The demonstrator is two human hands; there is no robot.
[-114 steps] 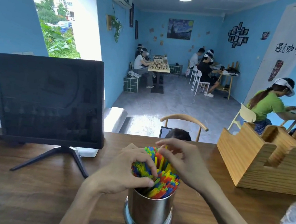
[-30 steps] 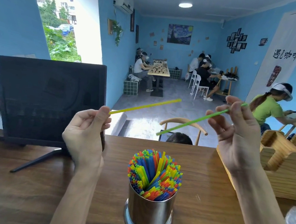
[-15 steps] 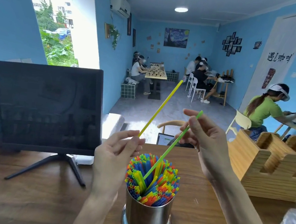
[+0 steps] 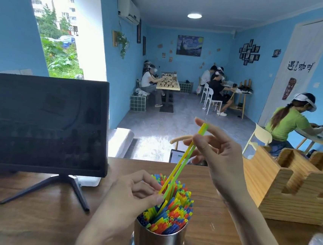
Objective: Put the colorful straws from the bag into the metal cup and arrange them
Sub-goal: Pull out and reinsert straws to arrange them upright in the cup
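Sliding two last straws into an already crowded bundle is judged to be the step in hand; a yellow straw (image 4: 180,163) and a green straw (image 4: 184,165) are pinched together near their upper ends by the right hand (image 4: 217,153), while their lower ends are pinched by the left hand (image 4: 130,194) just above the packed straws (image 4: 169,212) standing in the metal cup (image 4: 157,244) on the wooden table (image 4: 29,218). A gap is best opened first; the pair is then lowered near upright and released only once seated, so that nothing buckles.
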